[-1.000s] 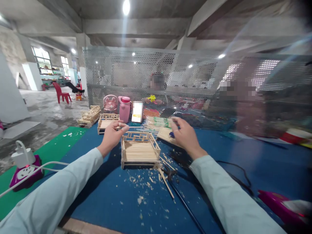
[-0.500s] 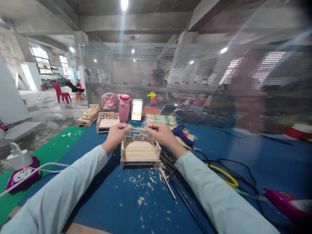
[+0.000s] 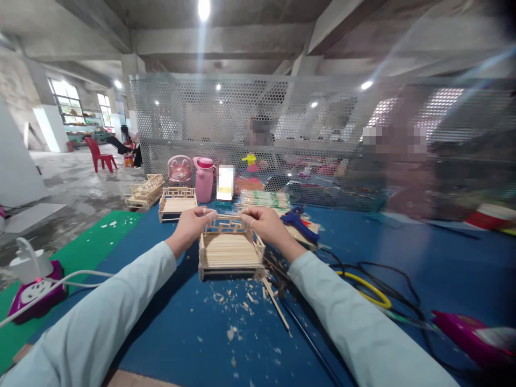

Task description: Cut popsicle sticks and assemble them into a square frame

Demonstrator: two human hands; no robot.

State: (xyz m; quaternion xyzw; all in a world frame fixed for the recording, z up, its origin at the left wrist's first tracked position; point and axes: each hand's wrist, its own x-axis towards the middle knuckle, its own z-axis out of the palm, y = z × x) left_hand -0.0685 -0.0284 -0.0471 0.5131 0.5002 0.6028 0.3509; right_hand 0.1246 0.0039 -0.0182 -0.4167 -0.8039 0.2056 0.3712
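A small bed-like frame made of wooden sticks [image 3: 231,250] stands on the blue table top [image 3: 181,333] in front of me. At its back rail, my left hand [image 3: 192,226] pinches one end of a thin wooden stick [image 3: 229,216]. My right hand [image 3: 262,223] pinches the other end, so the stick lies level along the top of the railing. Whether it touches the rail everywhere I cannot tell. Loose sticks [image 3: 277,305] and small chips lie by the frame's front right corner.
Similar stick models [image 3: 178,204] stand at the back left, near a pink bottle [image 3: 205,180] and a lit phone [image 3: 224,183]. A blue glue gun [image 3: 300,223] lies right. Black cables [image 3: 387,271] and purple power strips [image 3: 38,293] flank the arms. Behind rises a perforated metal screen [image 3: 181,118].
Both hands stay at the back rail with the stick held between them. The view has shifted slightly, and a person now shows near the far black chair.
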